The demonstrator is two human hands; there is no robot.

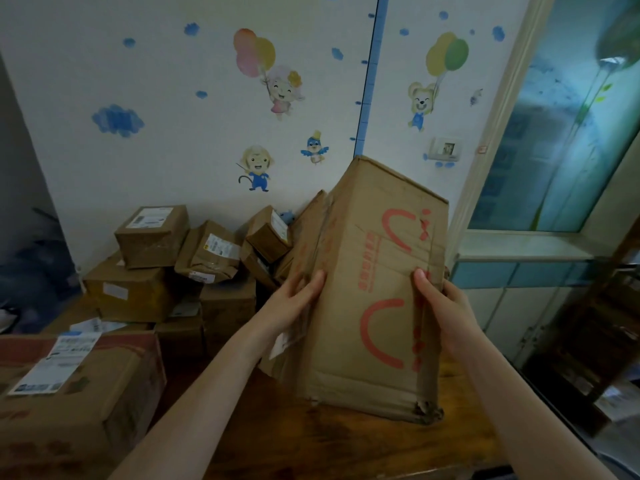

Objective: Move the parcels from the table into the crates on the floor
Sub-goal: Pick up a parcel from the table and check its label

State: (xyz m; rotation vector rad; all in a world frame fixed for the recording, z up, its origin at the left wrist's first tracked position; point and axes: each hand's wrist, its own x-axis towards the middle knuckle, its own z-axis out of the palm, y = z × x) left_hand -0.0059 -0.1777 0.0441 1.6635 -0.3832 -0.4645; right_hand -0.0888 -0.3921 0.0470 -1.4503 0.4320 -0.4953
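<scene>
Presently the parcel (pixel 374 289) stands tilted over the desk (pixel 311 441), squeezed between both hands, evidently for a balanced lift. The left hand (pixel 294 303) presses one side with its fingers straight. The right hand (pixel 446 310) clamps the opposite edge, thumb in front. Other parcels (pixel 152 237) lie stacked behind.

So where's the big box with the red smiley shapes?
In the head view the big box is right of centre, held between the left hand and right hand at the wooden table, the parcel pile to its left.
</scene>
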